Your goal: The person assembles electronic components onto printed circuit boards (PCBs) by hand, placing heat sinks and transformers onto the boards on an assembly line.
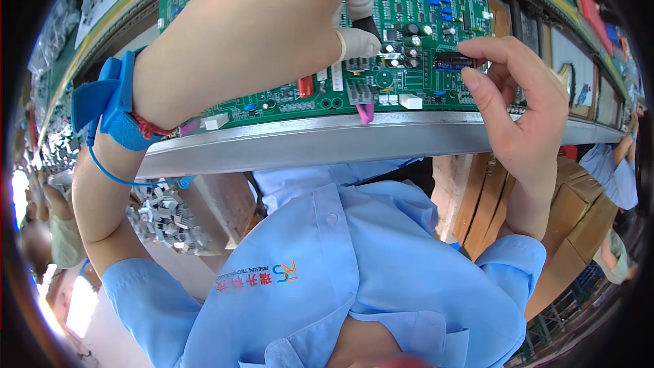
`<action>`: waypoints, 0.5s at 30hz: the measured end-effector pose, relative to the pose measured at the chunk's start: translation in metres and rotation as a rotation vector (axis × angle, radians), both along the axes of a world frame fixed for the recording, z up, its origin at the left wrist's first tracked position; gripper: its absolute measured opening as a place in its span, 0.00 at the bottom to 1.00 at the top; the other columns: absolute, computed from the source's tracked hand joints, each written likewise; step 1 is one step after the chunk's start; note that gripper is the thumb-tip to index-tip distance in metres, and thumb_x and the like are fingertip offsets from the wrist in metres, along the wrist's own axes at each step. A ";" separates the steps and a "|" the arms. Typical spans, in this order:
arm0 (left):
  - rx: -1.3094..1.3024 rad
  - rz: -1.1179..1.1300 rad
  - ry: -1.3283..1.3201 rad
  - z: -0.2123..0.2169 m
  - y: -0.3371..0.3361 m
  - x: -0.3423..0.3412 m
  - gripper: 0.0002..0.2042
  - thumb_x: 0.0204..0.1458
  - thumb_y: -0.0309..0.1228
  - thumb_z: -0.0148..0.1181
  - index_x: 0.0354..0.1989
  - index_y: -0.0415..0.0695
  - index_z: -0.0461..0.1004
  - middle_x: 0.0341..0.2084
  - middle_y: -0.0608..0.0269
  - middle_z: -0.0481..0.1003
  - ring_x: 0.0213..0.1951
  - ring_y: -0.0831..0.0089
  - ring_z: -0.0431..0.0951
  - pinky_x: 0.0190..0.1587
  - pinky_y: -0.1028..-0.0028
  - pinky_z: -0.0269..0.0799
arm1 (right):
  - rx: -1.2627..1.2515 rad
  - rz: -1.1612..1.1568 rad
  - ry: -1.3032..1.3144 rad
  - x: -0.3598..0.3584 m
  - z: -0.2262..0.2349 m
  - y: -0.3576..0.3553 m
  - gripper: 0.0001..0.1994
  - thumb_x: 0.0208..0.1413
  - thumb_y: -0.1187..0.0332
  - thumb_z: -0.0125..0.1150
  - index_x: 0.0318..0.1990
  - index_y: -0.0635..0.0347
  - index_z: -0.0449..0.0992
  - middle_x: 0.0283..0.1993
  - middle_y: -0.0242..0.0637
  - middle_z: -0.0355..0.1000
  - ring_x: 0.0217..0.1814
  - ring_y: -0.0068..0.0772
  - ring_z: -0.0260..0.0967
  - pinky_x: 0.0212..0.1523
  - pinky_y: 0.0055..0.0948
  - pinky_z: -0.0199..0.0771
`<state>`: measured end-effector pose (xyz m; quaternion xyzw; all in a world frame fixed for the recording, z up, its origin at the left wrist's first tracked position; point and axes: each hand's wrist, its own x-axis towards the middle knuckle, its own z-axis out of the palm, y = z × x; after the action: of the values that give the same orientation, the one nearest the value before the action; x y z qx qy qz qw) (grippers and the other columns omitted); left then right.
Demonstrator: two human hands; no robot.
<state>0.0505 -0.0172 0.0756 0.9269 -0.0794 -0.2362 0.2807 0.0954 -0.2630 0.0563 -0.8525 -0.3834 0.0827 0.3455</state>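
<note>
A large green circuit board [272, 105] full of soldered parts lies in front of me. My left hand [300, 7] reaches over it from the left, with white finger cots [359, 43] on the thumb and a finger. Those two close on a black part [368, 26], mostly hidden, whose kind I cannot make out. At the board's right side, my right hand [524, 88] pinches a dark cylindrical capacitor [451, 61] between thumb and forefinger. The capacitor lies sideways at the board's surface; whether its leads are in the board is hidden.
A metal rail [340, 142] runs along the board's near edge. A blue wrist strap [122, 102] with a cord is on my left wrist. A bag of metal parts [167, 215] sits below left, and cardboard boxes [569, 232] stand below right. Other people are at both sides.
</note>
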 end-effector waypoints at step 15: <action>0.667 -0.153 -0.151 0.002 -0.055 0.009 0.11 0.43 0.27 0.66 0.36 0.38 0.79 0.18 0.51 0.71 0.24 0.58 0.74 0.27 0.61 0.66 | 0.236 -0.113 0.090 -0.001 -0.020 -0.037 0.09 0.50 0.77 0.62 0.40 0.64 0.79 0.31 0.28 0.72 0.25 0.16 0.57 0.25 0.17 0.53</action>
<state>0.0598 -0.0723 0.0772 0.9738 -0.0875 -0.2001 -0.0628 0.0947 -0.3002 0.0368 -0.8217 -0.3258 0.0555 0.4642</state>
